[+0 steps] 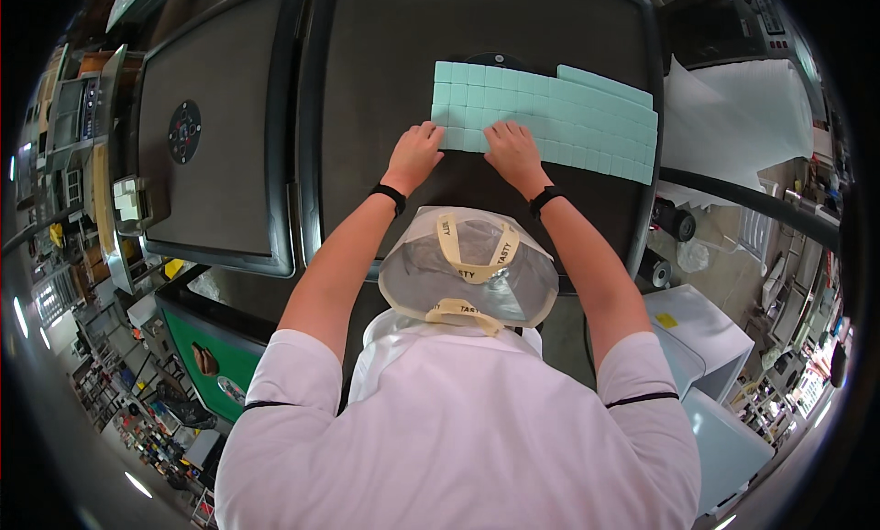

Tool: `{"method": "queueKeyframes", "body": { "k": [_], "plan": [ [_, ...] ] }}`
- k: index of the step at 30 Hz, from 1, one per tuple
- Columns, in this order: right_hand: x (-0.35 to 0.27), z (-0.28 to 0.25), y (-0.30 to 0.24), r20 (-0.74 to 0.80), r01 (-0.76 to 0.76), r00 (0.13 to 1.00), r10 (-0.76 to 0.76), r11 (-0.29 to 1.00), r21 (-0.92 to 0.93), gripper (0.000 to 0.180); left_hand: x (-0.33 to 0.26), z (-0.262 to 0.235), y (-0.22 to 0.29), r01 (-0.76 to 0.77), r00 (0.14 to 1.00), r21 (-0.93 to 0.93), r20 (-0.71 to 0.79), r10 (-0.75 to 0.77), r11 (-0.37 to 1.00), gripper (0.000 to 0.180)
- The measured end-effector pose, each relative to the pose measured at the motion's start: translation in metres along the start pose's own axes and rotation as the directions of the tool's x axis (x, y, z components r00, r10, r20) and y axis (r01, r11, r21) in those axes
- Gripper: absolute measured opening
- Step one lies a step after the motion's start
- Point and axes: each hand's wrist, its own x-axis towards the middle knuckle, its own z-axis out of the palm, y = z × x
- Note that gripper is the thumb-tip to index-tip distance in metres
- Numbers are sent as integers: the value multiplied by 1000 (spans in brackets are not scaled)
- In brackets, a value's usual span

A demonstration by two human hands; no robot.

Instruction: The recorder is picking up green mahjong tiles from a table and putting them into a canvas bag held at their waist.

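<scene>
A block of pale green mahjong tiles [587, 126] lies on the dark top of a square table [385, 53], their plain green sides up. The tiles stand close together in several rows, with one short strip along the far right side. My left hand [419, 152] has its bent fingers against the near left corner of the block. Further right, the bent fingers of my right hand [514, 149] rest on the near row. A short run of tiles shows between both hands. My fingertips partly cover the tiles they touch. Each wrist wears a black band.
Left of this table stands another dark table [220, 154] with a round control panel. White foam sheeting [733, 117] is at the right. A see-through, pale-edged thing with beige straps [467, 271] sits before my chest. A green-topped table [206, 369] is at lower left, white cabinets [701, 337] at lower right.
</scene>
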Motion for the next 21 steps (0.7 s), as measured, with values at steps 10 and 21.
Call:
{"method": "queueKeyframes", "body": {
  "k": [10,21],
  "plan": [
    [0,13,-3,-53,14,999,-13,1000,4,40,8,6,0,-26,1000,-17,-14,26,1000,56],
    [-2,12,-7,-34,-1,999,4,997,75,51,10,-4,6,-11,999,-55,38,13,998,55]
  ]
}}
